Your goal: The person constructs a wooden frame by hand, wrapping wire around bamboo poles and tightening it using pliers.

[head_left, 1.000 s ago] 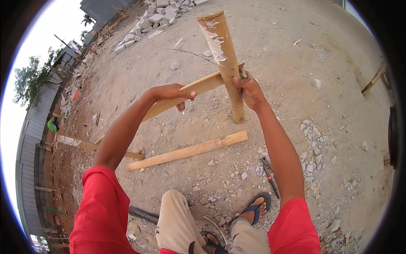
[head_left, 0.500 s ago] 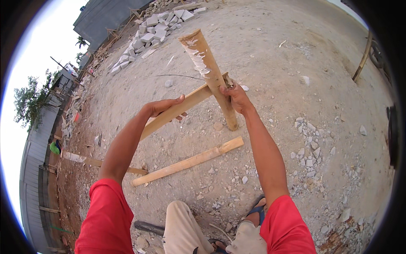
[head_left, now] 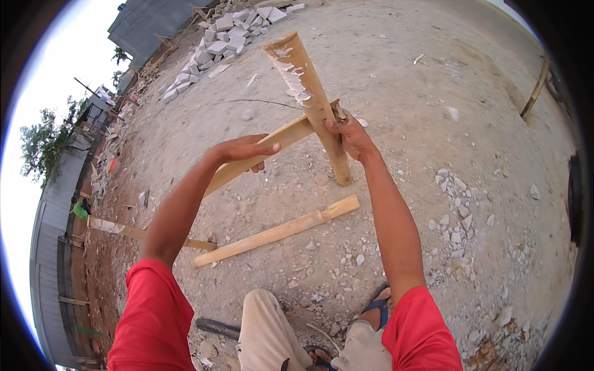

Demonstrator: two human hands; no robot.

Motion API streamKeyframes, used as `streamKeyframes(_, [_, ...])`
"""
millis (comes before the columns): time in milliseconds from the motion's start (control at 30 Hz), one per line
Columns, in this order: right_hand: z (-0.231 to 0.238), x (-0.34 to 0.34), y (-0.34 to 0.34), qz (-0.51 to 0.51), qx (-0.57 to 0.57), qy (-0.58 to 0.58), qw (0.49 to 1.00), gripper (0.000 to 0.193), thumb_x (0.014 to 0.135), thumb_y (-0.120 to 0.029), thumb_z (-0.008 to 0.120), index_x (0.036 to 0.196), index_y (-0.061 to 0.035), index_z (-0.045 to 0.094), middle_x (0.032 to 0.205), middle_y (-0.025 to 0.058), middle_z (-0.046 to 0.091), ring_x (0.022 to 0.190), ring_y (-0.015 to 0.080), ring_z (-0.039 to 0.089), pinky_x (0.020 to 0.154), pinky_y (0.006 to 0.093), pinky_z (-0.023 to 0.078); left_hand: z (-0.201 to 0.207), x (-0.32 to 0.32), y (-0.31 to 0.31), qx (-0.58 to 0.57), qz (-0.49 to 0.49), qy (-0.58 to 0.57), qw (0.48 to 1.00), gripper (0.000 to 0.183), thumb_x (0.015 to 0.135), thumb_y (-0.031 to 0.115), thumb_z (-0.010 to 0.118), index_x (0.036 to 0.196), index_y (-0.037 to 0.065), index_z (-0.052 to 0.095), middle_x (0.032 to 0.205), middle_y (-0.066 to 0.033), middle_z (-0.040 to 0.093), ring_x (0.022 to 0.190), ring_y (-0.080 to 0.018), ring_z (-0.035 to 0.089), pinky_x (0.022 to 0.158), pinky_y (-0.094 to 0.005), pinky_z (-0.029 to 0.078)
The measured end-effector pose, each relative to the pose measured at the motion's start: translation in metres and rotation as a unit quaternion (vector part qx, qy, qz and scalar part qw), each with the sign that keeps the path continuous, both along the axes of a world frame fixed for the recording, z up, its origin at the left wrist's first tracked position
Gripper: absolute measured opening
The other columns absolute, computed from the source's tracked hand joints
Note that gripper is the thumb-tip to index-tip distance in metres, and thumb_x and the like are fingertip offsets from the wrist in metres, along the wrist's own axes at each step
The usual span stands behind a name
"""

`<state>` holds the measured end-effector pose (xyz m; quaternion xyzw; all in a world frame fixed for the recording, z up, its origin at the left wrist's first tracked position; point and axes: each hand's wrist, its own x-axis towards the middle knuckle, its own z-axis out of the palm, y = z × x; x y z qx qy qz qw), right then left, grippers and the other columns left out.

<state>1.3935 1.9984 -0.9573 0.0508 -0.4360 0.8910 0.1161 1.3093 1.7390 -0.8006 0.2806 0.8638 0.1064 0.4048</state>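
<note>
A bamboo post [head_left: 317, 99], smeared with white near its top, stands tilted in the middle with its lower end at the ground. Against it lies a long strip of split bamboo [head_left: 292, 134], which slopes down to the left behind my left forearm. My left hand [head_left: 247, 151] is wrapped round this strip, thumb on top and fingertips showing below. At the crossing, my right hand [head_left: 354, 137] clasps the post and the strip's end together. The right fingers are partly hidden behind the bamboo.
Another bamboo length [head_left: 278, 233] lies on the gravelly ground before me. A bamboo piece [head_left: 133, 232] extends left behind my forearm. Pale blocks [head_left: 229, 37] are heaped at the far left, and broken rubble [head_left: 458, 213] lies at right. A person in green [head_left: 81, 209] is far left.
My left hand has shifted slightly right along the split bamboo strip, closer to the post. My right hand keeps its grip at the crossing. The whole view has shifted a little.
</note>
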Motion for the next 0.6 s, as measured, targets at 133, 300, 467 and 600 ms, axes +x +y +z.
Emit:
streamKeyframes(133, [0.003, 0.000, 0.004, 0.008, 0.005, 0.005, 1.000, 0.084, 0.072, -0.030, 0.088, 0.135, 0.0009, 0.041, 0.122, 0.0072, 0.056, 0.114, 0.0175, 0.049, 0.103, 0.0300, 0.034, 0.004, 0.000, 0.003, 0.026, -0.007, 0.018, 0.999, 0.096, 0.088, 0.079, 0.036, 0.140, -0.001, 0.041, 0.103, -0.0134, 0.063, 0.088, -0.0191, 0.065, 0.080, -0.0381, 0.052])
streamKeyframes(300, [0.004, 0.003, 0.000, 0.020, 0.017, -0.003, 1.000, 0.076, 0.074, -0.029, 0.086, 0.133, -0.0017, 0.046, 0.120, 0.0049, 0.058, 0.112, 0.0167, 0.050, 0.102, 0.0296, 0.034, -0.010, -0.011, 0.021, 0.114, 0.048, 0.038, 0.992, 0.094, 0.090, 0.077, 0.032, 0.144, 0.000, 0.041, 0.119, -0.0226, 0.060, 0.098, -0.0258, 0.065, 0.087, -0.0424, 0.050])
streamKeyframes(467, [0.010, 0.006, 0.003, 0.018, 0.011, 0.016, 1.000, 0.069, 0.077, -0.025, 0.083, 0.131, -0.0020, 0.048, 0.116, 0.0037, 0.061, 0.106, 0.0140, 0.054, 0.097, 0.0291, 0.040, -0.004, -0.025, 0.042, 0.179, 0.081, -0.110, 0.974, 0.085, 0.098, 0.056, 0.043, 0.155, 0.026, -0.011, 0.156, -0.0313, 0.015, 0.113, -0.0344, 0.061, 0.090, -0.0448, 0.052])
streamKeyframes(600, [0.012, 0.006, 0.006, 0.005, 0.019, 0.024, 1.000, 0.067, 0.077, -0.023, 0.083, 0.130, -0.0021, 0.049, 0.115, 0.0026, 0.061, 0.104, 0.0133, 0.055, 0.096, 0.0288, 0.041, -0.002, -0.013, 0.055, 0.206, 0.023, -0.053, 0.977, 0.086, 0.096, 0.037, 0.054, 0.157, 0.020, -0.003, 0.160, -0.0198, 0.016, 0.134, -0.0346, 0.043, 0.109, -0.0442, 0.038])
